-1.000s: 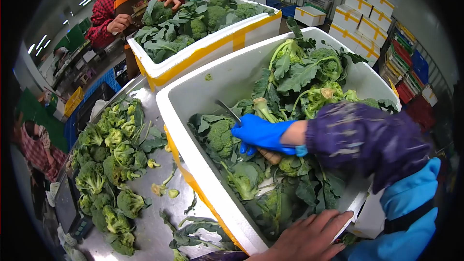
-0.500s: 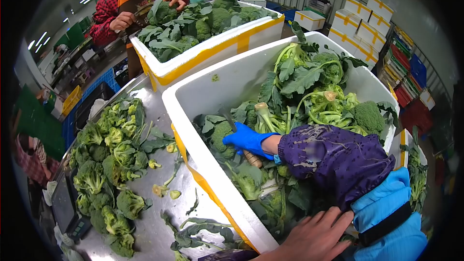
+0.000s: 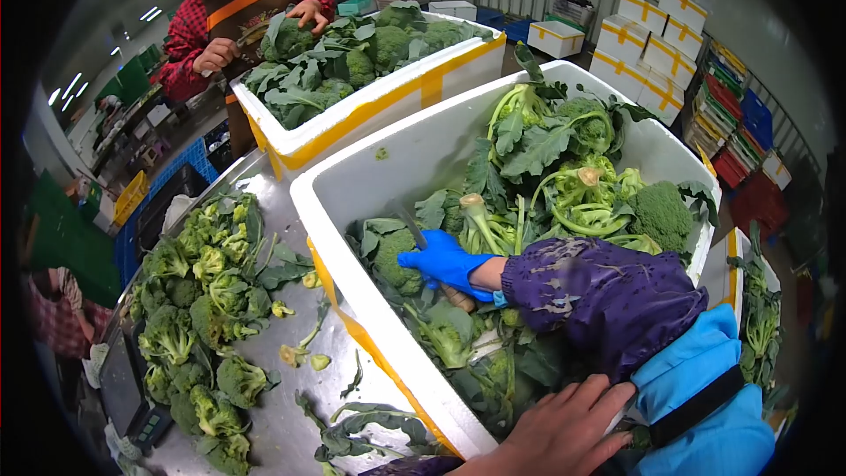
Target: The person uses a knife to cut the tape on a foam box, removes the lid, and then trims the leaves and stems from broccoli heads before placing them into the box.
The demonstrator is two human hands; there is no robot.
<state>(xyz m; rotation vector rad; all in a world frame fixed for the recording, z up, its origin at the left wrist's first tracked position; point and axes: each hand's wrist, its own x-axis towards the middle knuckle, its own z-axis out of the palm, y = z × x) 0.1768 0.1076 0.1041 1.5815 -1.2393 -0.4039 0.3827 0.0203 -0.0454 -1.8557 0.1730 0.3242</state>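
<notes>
Inside the large white foam box (image 3: 319,203), my right hand (image 3: 448,261), in a blue glove, is closed around a knife. The knife's grey blade (image 3: 411,226) points up and left past the thumb, and part of its wooden handle (image 3: 457,298) shows below the palm. A broccoli head (image 3: 396,263) lies against the gloved fingertips. My bare left hand (image 3: 564,427) reaches over the near side of the box, fingers stretched out above dark leaves. What lies under its palm is hidden. More broccoli with cut stems (image 3: 474,211) fills the right part of the box.
On the metal table (image 3: 286,379) at left are a heap of trimmed broccoli (image 3: 207,300), loose leaves and a scale (image 3: 132,388). A second foam box (image 3: 379,132) of broccoli stands behind, where a co-worker (image 3: 242,9) handles a head. Stacked boxes (image 3: 643,57) stand at back right.
The view has shifted slightly, moving the boxes a little left in the picture. My right hand stays on the knife beside the same broccoli head; my left hand keeps its place.
</notes>
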